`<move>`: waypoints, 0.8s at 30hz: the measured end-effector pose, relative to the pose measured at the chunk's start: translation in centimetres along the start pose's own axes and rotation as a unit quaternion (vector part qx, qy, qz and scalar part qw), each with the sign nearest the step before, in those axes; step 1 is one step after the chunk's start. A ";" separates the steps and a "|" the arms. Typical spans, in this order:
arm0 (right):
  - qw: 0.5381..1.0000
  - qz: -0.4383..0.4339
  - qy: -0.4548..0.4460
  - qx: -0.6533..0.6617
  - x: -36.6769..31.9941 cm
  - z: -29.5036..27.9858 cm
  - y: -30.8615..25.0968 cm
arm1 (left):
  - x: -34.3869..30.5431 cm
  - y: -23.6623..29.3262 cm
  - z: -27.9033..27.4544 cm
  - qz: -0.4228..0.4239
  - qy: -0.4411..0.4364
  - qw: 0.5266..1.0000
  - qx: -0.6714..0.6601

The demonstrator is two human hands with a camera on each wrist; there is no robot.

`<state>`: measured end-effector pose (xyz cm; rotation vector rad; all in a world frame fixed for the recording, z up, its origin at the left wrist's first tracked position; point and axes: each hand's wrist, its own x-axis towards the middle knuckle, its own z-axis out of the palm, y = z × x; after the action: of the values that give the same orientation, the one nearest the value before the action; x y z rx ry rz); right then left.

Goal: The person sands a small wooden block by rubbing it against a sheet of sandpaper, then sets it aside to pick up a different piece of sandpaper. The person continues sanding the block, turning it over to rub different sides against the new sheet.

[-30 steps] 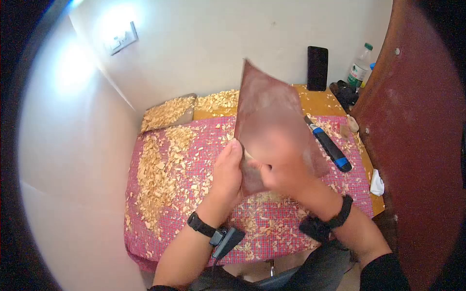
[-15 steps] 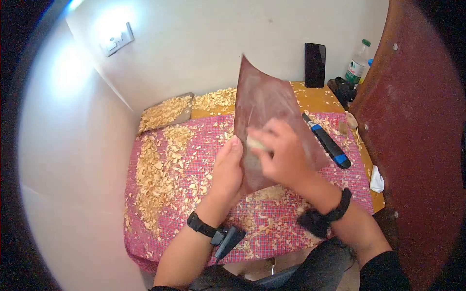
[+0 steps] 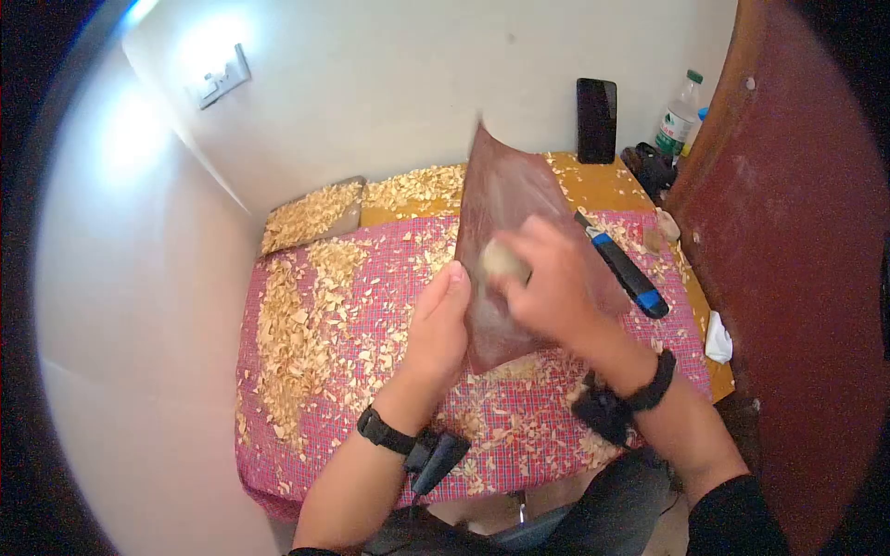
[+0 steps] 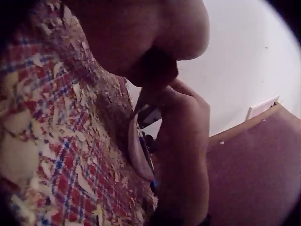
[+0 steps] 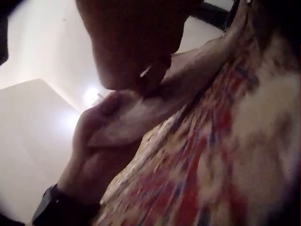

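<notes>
A reddish-brown sheet of sandpaper point(image 3: 519, 181), streaked with pale dust, is held tilted up over the checked cloth. My left hand point(image 3: 439, 320) grips its left edge, thumb on the upper face and the other fingers hidden behind. In my right hand point(image 3: 556, 283), curled fingers hold a small pale wooden piece point(image 3: 501, 262) against the sheet, slightly blurred. The wrist views are dark: the sheet's curved edge point(image 4: 137, 150) shows near the right hand point(image 4: 183, 127) in the left wrist view, and the left hand point(image 5: 110, 127) shows under the sheet in the right wrist view.
Wood shavings point(image 3: 287, 334) cover much of the red checked cloth point(image 3: 389, 306). A black-and-blue knife point(image 3: 630, 276) lies to the right. A shavings-covered board point(image 3: 348, 218) is at back left. A phone point(image 3: 596, 120) and a bottle point(image 3: 680, 116) stand behind, beside a dark red panel point(image 3: 797, 278).
My right hand has moved back and forth over the sandpaper with the wooden piece, which now shows a broader side. The sheet's top corner has shifted a little right. My left hand keeps its grip.
</notes>
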<state>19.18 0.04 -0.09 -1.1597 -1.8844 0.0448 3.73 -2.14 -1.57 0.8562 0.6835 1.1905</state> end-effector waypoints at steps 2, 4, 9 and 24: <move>0.999 0.008 0.028 -0.019 0.7 0.0 0.9 | -0.1 0.0 0.4 0.010 -0.006 1.000 0.029; 0.998 0.009 0.052 -0.040 0.4 -0.1 0.4 | -0.2 0.4 0.7 0.027 -0.010 0.998 0.054; 0.996 0.037 0.077 0.002 1.0 0.3 0.2 | -0.8 1.3 1.9 0.016 0.017 0.999 0.030; 0.996 0.037 0.081 -0.016 0.8 0.3 0.8 | -0.4 0.1 0.8 0.039 -0.007 0.994 0.102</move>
<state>19.42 1.22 -0.13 -1.2178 -1.7055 -0.0387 4.26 -2.67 -1.03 1.0700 0.7749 1.1971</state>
